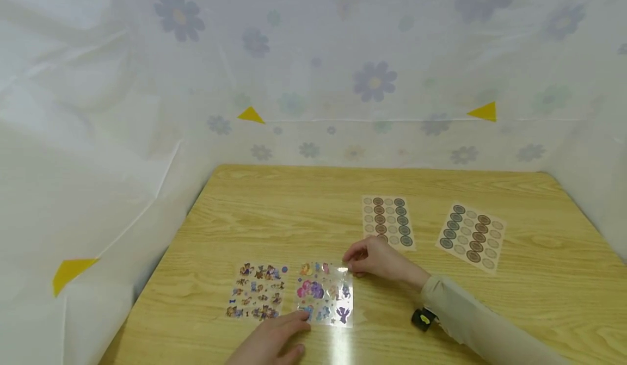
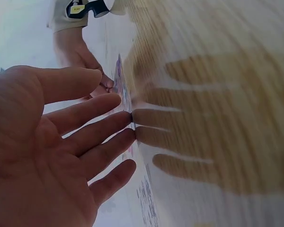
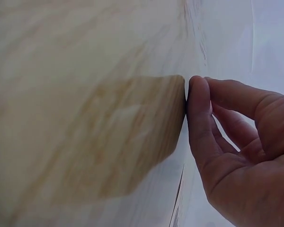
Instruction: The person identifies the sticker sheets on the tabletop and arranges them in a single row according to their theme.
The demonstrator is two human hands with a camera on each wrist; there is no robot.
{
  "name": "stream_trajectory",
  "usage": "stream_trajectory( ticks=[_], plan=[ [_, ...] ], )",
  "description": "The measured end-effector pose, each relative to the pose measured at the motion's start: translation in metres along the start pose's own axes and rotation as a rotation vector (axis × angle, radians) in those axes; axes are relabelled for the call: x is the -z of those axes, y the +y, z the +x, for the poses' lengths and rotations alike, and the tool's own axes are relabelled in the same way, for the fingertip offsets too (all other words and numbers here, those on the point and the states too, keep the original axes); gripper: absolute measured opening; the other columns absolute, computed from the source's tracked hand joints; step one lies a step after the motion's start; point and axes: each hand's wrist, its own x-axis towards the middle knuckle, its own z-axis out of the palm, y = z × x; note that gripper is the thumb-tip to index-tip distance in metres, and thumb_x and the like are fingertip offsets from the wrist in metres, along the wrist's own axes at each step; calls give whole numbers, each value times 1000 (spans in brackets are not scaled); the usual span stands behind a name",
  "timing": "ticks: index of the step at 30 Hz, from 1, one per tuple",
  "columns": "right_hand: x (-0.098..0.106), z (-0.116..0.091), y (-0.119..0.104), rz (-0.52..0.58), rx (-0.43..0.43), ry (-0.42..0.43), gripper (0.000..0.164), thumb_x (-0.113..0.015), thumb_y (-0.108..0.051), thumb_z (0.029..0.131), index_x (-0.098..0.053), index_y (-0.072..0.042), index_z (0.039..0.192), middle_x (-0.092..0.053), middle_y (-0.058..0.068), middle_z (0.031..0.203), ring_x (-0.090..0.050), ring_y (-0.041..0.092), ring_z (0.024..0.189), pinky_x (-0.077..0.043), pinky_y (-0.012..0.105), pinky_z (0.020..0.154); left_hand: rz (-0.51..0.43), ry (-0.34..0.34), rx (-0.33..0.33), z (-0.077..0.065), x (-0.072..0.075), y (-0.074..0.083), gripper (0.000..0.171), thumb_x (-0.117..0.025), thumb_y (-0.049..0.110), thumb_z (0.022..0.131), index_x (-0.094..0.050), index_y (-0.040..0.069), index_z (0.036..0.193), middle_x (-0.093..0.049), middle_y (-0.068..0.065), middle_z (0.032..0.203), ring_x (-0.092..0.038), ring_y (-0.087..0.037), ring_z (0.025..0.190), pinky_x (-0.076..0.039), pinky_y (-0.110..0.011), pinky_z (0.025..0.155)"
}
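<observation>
sticker sheet (image 1: 323, 295): right hand (image 1: 379, 259) pinches far corner, left hand (image 1: 274, 338) touches near edge

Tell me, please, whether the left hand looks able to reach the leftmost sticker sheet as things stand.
Probably yes: the leftmost sticker sheet lies on the table just beyond the left hand, and nothing visible seems to block the way.

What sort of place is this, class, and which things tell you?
Probably a small curtained-off work space: a wood-grain table, flower-print sheeting behind it, and printed sheets laid out on the table.
</observation>
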Motion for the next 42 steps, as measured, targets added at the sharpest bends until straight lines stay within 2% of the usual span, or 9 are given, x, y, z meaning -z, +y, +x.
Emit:
stream_trajectory(
  ticks=[9,15,23,28,33,38,42],
  plan=[
    [1,-1,2,-48,21,0,12,-72,0,85,-73,-1,97,-70,3,79,-66,15,69,-55,28,61,7,-4,-34,-3,-1,-1,34,-58,29,97,-62,11,125,-53,-10,141,-55,-30,122,-46,-47,98],
    [2,-2,-1,-52,27,3,13,-72,1,85,-73,0,98,-71,4,81,-66,15,69,-55,27,61,16,3,-60,-2,-1,-1,32,-59,27,96,-63,10,123,-54,-11,139,-57,-31,120,-47,-46,96],
    [3,-6,0,-110,26,13,15,-75,-7,84,-75,-8,99,-73,0,93,-64,12,78,-53,25,68,14,-3,-69,-1,0,-3,30,-62,26,95,-64,12,122,-55,-11,139,-56,-29,121,-47,-46,97],
    [3,-7,1,-97,22,17,17,-75,-6,84,-75,-7,100,-73,2,94,-64,12,73,-54,26,65,11,-3,-73,-1,-1,-3,30,-62,25,94,-64,12,121,-55,-10,139,-56,-29,121,-47,-46,97],
    [4,-7,0,-79,29,14,17,-73,-2,84,-74,-4,101,-72,5,92,-63,13,71,-55,27,62,-11,-28,-44,0,1,-2,30,-63,24,94,-64,12,121,-54,-10,141,-55,-29,122,-46,-46,98],
    [4,-7,0,-59,43,0,17,-73,-2,85,-73,-2,102,-72,6,93,-64,13,72,-55,28,63,-48,-65,33,3,7,2,33,-66,22,91,-63,15,123,-52,-7,143,-53,-29,124,-44,-48,99],
    [5,-8,2,-67,48,10,18,-74,-5,86,-73,-3,104,-71,5,93,-64,13,73,-55,28,63,-34,-31,60,6,11,7,36,-68,18,88,-63,16,124,-52,-5,143,-53,-28,124,-44,-49,99]
  ],
)
